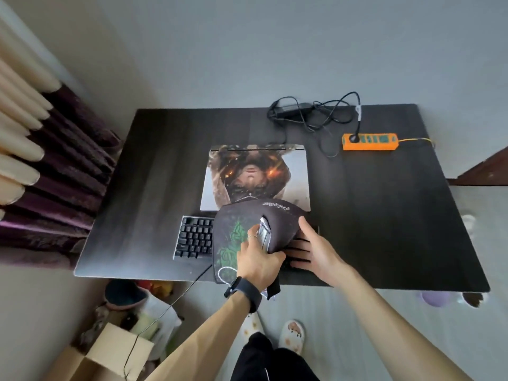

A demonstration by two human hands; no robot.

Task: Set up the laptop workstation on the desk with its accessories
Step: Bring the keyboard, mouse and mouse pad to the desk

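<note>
The mouse pad [242, 232] in your left hand [257, 261] is soft, thin and light: it droops and curls over your fingers instead of holding flat, so it will fold wherever you leave it unsupported. Your left grip is pressed together on its near middle, pinching the pad along with a small pale object [264, 235], likely a mouse, though blur keeps you from being sure. The pad hangs just above the keyboard [195, 237] and its far edge overlaps the closed laptop [255, 177] beyond your grip. To lay it flat, I judge you would do better taking two opposite edges than the middle. Your right hand [313, 248] sits just right of the grip, fingers spread and palm down under the pad's drooping right side, holding nothing. Both forearms reach forward from the near edge of the tabletop [384, 215], the left wrist turned inward. Well beyond and to the right lie the charger [295, 108] with its tangled cable and the orange power strip [369, 141].
</note>
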